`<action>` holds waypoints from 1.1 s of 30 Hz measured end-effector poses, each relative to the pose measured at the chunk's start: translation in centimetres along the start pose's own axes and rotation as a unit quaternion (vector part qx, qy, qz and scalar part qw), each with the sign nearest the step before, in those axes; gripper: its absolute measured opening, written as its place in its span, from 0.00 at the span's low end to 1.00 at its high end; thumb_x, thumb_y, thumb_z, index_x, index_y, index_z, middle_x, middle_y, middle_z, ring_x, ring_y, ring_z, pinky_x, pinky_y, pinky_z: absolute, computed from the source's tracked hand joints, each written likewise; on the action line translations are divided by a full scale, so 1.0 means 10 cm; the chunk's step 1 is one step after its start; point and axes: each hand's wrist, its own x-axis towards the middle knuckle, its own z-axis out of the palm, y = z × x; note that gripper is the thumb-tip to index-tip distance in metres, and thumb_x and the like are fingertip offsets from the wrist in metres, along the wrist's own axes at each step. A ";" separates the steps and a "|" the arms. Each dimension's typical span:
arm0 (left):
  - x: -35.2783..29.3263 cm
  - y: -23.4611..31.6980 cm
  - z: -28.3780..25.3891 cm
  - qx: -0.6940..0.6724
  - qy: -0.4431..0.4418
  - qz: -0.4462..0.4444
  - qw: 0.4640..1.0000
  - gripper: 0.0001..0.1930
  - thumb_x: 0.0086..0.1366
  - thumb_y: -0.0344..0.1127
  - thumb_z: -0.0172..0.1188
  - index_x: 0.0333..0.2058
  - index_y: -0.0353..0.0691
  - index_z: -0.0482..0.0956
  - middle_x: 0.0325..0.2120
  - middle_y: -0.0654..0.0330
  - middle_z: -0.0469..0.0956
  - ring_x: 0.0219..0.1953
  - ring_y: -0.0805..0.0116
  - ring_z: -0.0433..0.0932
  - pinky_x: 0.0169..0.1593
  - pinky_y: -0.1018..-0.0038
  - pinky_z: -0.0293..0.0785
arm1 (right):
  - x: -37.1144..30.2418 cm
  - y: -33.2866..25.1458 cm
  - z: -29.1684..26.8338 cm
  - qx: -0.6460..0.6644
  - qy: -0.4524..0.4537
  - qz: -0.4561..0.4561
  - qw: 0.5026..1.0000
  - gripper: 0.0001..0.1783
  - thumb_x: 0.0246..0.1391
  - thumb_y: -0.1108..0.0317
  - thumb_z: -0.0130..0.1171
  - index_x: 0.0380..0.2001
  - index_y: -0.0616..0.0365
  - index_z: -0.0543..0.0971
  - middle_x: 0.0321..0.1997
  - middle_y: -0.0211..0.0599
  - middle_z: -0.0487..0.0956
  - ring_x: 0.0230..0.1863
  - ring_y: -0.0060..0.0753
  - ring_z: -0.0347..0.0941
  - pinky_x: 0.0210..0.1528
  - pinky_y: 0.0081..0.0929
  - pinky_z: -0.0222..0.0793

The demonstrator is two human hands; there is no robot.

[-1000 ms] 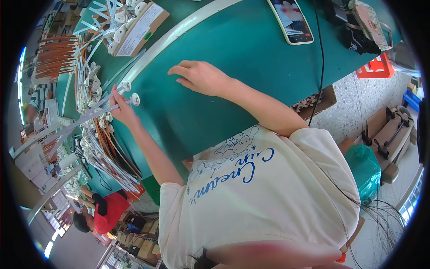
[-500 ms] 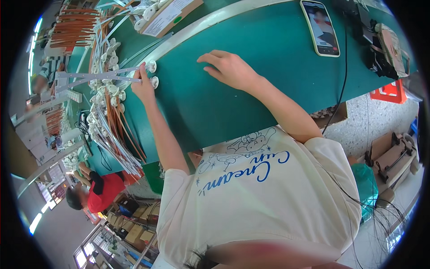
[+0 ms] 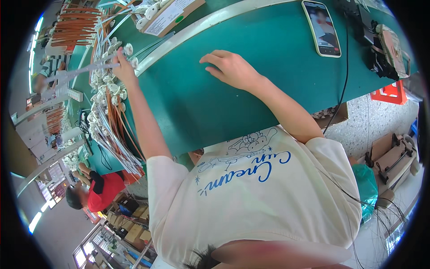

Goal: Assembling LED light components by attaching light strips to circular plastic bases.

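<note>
So the left hand (image 3: 125,71) has its fingertips pinched on what looks like two pale strips (image 3: 99,67), close to their white round ends (image 3: 128,49). The strips are blurry, so don't hold me to the count. They stick out leftward from that grip, above the left side of the green worktop (image 3: 197,107), right by a messy heap of similar strips (image 3: 112,91) with white round ends, some brown ones mixed in. Can't tell if they touch it.

The right hand (image 3: 227,66) has nothing visible in it, fingers loosely bent and thumb apart, over the bare part of the worktop.

Further out, there's a cardboard box (image 3: 183,17) with more white round pieces by it, a phone (image 3: 322,31) near the far edge, and a co-worker in a red top (image 3: 106,193) way off to the left.

My guess is the step in hand is shifting the held strips at the heap. Next move calls for a steady pinch and keeping the loose ends from snagging, imo.
</note>
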 end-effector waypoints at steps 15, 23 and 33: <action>0.76 -0.66 0.32 0.023 -0.089 0.044 0.995 0.11 0.61 0.29 0.46 0.40 0.36 0.75 0.32 0.63 0.75 0.33 0.75 0.71 0.38 0.79 0.66 | 0.00 -0.01 0.01 0.011 -0.022 0.013 1.000 0.10 0.50 0.69 0.56 0.38 0.54 0.75 0.34 0.38 0.75 0.36 0.41 0.72 0.39 0.32 0.71; 0.60 -0.48 0.42 -0.027 -0.116 -0.033 0.992 0.09 0.62 0.33 0.50 0.36 0.37 0.77 0.25 0.66 0.75 0.25 0.82 0.67 0.28 0.83 0.59 | 0.01 0.00 -0.02 0.006 -0.019 0.014 1.000 0.10 0.49 0.70 0.56 0.38 0.55 0.75 0.35 0.37 0.75 0.37 0.41 0.72 0.39 0.32 0.71; 0.48 -0.25 0.01 0.001 -0.027 -0.022 0.999 0.20 0.67 0.45 0.40 0.31 0.34 0.75 0.29 0.58 0.75 0.34 0.67 0.72 0.40 0.72 0.66 | 0.00 0.00 -0.02 0.015 -0.020 0.002 1.000 0.11 0.48 0.71 0.57 0.37 0.55 0.75 0.35 0.37 0.75 0.35 0.41 0.73 0.38 0.31 0.72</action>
